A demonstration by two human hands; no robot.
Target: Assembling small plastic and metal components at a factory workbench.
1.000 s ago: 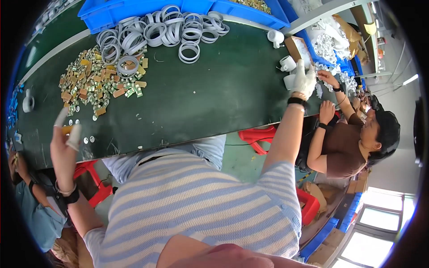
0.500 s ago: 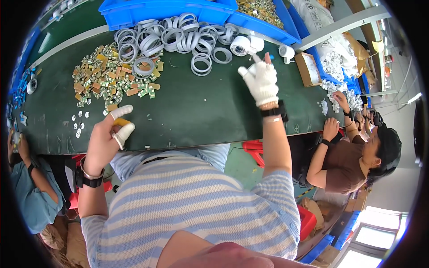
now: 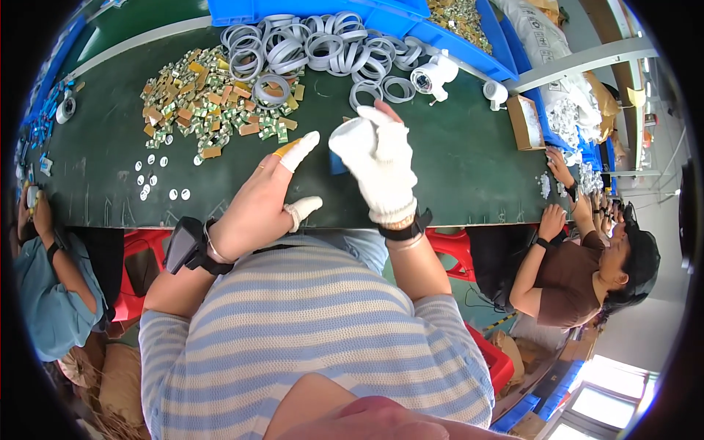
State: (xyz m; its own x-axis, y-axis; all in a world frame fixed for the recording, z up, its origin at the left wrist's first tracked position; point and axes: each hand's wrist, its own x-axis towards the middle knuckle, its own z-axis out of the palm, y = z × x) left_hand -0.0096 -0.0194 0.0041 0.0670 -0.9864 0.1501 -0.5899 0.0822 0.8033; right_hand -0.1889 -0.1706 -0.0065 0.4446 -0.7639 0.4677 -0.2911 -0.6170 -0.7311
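Observation:
My right hand (image 3: 386, 165), in a white knit glove, is closed round a white round plastic housing (image 3: 349, 137) above the middle of the table. A bit of blue (image 3: 337, 163) shows beneath that housing; what it belongs to is hidden. To its left, my left hand (image 3: 260, 194) is bare apart from white finger cots and a yellow wrap on one finger. Its thumb and fingers are spread, with nothing between them. The two hands are apart, and the left one does not touch the housing.
Grey rings (image 3: 323, 48) are heaped at the back, beside a pile of small circuit boards (image 3: 213, 103). Round white discs (image 3: 152, 180) lie at left. Similar white housings (image 3: 435, 73) stand back right, near a cardboard box (image 3: 525, 123) and blue bins (image 3: 473, 44). Co-workers sit on both sides.
My right hand has come back from the far white housings toward me and now holds one. My left hand has moved right, and its fingers have spread. The view has shifted slightly.

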